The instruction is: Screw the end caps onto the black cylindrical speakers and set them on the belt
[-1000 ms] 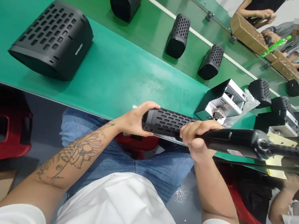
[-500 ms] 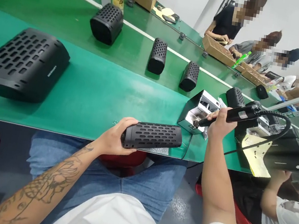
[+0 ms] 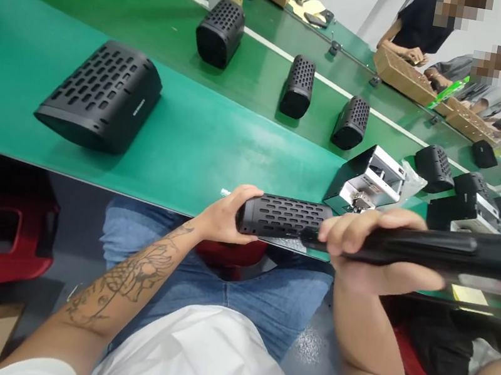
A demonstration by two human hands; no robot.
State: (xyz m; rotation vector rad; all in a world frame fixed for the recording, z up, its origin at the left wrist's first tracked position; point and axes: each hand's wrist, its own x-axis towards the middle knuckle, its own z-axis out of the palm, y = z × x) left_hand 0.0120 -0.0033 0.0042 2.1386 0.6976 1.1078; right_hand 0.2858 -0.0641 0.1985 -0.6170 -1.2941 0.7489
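Green belt-topped desk (image 3: 200, 141), running left to right. Upon it, at left, lies a large black perforated plastic speaker housing (image 3: 103, 94); the white lettering on its end face is too small to read. At right, a long black electric screwdriver (image 3: 449, 254) is grasped by the clenched fingers of the right hand (image 3: 364, 250), its front end meeting the right end of a black slotted cylindrical housing (image 3: 286, 217). This cylinder lies level at the desk's near edge, above the lap, its left end gripped by the closed fingers of the left hand (image 3: 227, 212). Just behind it stands a black-and-white box unit (image 3: 368, 179) with unreadable label print. Three small black perforated housings (image 3: 297, 86) sit on the far belt, well apart.
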